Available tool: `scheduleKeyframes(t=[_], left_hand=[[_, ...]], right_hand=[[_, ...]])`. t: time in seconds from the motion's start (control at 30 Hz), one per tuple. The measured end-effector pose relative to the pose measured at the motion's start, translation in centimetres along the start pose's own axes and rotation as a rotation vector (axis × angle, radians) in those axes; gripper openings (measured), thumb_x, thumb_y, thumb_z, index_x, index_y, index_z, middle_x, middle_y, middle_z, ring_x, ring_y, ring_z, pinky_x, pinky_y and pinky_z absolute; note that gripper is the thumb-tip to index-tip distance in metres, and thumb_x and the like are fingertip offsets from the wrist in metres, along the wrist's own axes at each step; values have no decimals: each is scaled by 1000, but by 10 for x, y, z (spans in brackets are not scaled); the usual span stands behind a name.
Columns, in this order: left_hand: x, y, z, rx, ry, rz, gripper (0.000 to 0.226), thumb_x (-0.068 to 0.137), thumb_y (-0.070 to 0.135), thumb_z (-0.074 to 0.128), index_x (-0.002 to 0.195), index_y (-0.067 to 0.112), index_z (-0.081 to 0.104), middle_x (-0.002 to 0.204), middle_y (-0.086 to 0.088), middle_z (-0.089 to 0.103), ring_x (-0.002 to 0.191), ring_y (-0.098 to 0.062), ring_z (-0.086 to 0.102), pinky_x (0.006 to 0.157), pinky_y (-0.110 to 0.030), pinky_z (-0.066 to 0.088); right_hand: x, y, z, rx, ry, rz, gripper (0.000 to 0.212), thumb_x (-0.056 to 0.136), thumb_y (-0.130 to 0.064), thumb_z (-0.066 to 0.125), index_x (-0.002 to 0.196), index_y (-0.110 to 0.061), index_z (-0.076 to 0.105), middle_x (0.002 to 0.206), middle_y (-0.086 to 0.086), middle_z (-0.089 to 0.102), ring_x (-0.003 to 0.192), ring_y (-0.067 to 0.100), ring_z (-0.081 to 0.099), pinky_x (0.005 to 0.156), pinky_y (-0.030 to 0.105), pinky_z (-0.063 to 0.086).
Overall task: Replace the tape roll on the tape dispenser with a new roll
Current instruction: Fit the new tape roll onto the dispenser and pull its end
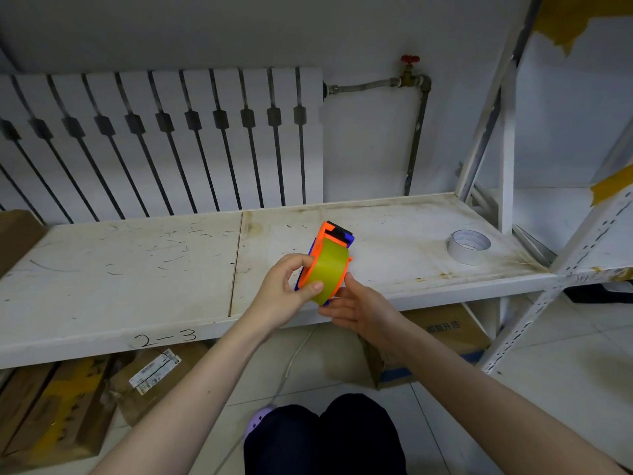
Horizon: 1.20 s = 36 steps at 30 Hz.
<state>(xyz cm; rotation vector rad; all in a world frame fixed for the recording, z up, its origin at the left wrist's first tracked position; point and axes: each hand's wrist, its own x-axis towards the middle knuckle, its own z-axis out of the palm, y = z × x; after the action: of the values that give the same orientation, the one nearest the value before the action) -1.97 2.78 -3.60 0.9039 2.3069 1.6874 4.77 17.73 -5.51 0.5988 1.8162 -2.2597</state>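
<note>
An orange and blue tape dispenser (334,234) is held upright above the front edge of the white shelf (137,262). A yellow-green tape roll (329,269) sits in it. My left hand (286,291) grips the roll from the left, thumb pressed on its face. My right hand (356,308) cups the dispenser from below and the right, a fingertip touching its orange side. A white tape roll (469,246) lies flat on the shelf, far to the right of both hands.
A radiator (164,138) and a pipe with a red valve (411,70) stand behind the shelf. A white rack upright (534,303) rises at the right. Cardboard boxes (445,334) and wrapped packages (150,378) lie on the floor beneath.
</note>
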Motion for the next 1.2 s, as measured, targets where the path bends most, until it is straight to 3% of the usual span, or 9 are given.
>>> scheduleKeyframes(t=[0.17, 0.33, 0.43, 0.57, 0.67, 0.73, 0.83, 0.97, 1.2], left_hand=[[-1, 4, -1, -100, -145, -57, 22, 84, -2, 64, 100, 14, 59, 98, -5, 66, 97, -20, 62, 84, -30, 50], [2, -3, 2, -153, -153, -119, 29, 82, -9, 62, 97, 15, 57, 92, 1, 67, 85, -8, 64, 71, -17, 51], [5, -10, 6, -230, -93, -188, 29, 82, -12, 60, 98, 10, 55, 92, -2, 67, 83, -10, 65, 66, -15, 53], [8, -26, 15, -264, -44, -276, 32, 79, -18, 57, 101, 5, 54, 102, -13, 65, 89, -21, 62, 69, -20, 51], [7, -36, 20, -252, -43, -299, 38, 75, -22, 56, 108, -3, 54, 107, -16, 65, 97, -25, 61, 75, -26, 51], [7, -38, 22, -255, -58, -286, 41, 72, -24, 55, 107, -3, 54, 103, -15, 66, 94, -23, 62, 72, -24, 51], [6, -37, 22, -256, -81, -275, 42, 71, -27, 52, 97, 5, 56, 89, -7, 67, 78, -12, 65, 62, -16, 51], [5, -38, 19, -216, -106, -256, 43, 72, -27, 52, 91, 12, 56, 85, -2, 68, 71, -1, 66, 63, -13, 50], [7, -39, 20, -189, -103, -258, 42, 71, -25, 56, 92, 11, 57, 83, 1, 69, 71, -2, 67, 64, -16, 52]], right_hand=[[5, 7, -3, -55, -10, -6, 58, 96, -53, 31, 129, -10, 53, 116, 14, 68, 106, 21, 66, 91, 31, 50], [10, 9, -9, -143, 40, -11, 44, 97, -39, 42, 127, -8, 52, 117, 15, 67, 104, 23, 67, 83, 29, 52], [13, 3, -15, -454, 188, -75, 38, 96, -24, 48, 127, -3, 49, 113, 16, 67, 97, 24, 65, 84, 33, 52], [14, -12, -18, -762, 477, -401, 32, 96, -18, 44, 127, -10, 49, 124, 9, 59, 102, 18, 57, 82, 26, 44], [21, -26, -14, -812, 412, -536, 41, 96, -24, 46, 134, -10, 44, 138, 7, 49, 121, 20, 51, 95, 30, 44], [31, -31, -12, -941, 254, -481, 51, 95, -31, 48, 140, -8, 37, 144, 10, 43, 129, 24, 45, 104, 35, 39], [42, -31, -13, -1057, 74, -406, 57, 92, -39, 51, 141, -11, 38, 142, 12, 44, 126, 25, 44, 100, 34, 38], [44, -31, -16, -1190, 131, -559, 53, 88, -43, 56, 133, -16, 49, 130, 8, 55, 116, 23, 51, 93, 33, 43], [37, -30, -11, -1230, 277, -700, 39, 87, -41, 59, 118, -19, 64, 117, 2, 63, 106, 20, 57, 86, 37, 49]])
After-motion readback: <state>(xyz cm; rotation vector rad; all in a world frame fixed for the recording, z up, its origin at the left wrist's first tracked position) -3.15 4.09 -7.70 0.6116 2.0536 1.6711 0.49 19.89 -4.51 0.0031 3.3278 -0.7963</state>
